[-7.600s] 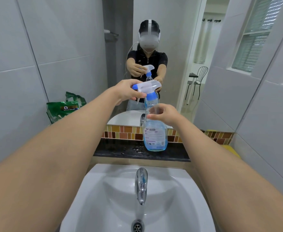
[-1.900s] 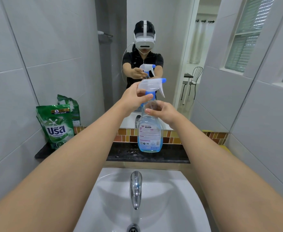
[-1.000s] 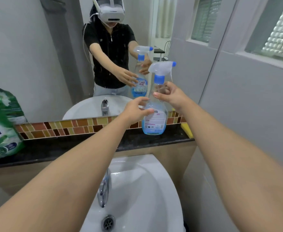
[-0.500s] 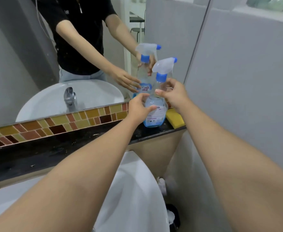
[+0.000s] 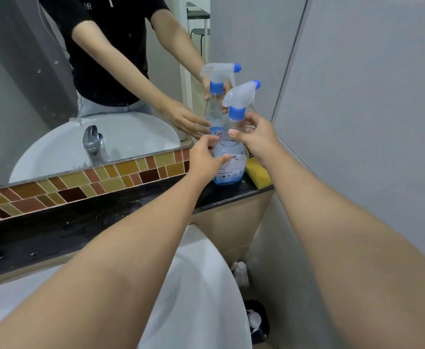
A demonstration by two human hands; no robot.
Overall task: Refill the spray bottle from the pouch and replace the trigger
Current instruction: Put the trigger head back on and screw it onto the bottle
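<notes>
The clear spray bottle [image 5: 232, 170], with a little blue liquid at its bottom, stands upright at the right end of the black ledge [image 5: 105, 212]. Its white trigger head [image 5: 240, 96] with blue collar and blue nozzle sits on the neck, nozzle pointing up and right. My left hand [image 5: 204, 157] wraps the bottle's body from the left, thumb across the front. Thumb in front and fingers behind, my right hand [image 5: 256, 137] closes on the neck just under the blue collar. The pouch is out of view.
A yellow sponge [image 5: 256, 172] lies on the ledge right of the bottle, against the grey side wall [image 5: 357, 122]. The mirror [image 5: 80, 84] behind reflects the bottle and my arms. The white sink [image 5: 201, 285] is below; small containers [image 5: 241, 273] stand on the floor beside it.
The bottle went from the ledge's middle to its right end by the sponge. My left hand dropped from the trigger head to the body. The view swung right and the green pouch left the frame.
</notes>
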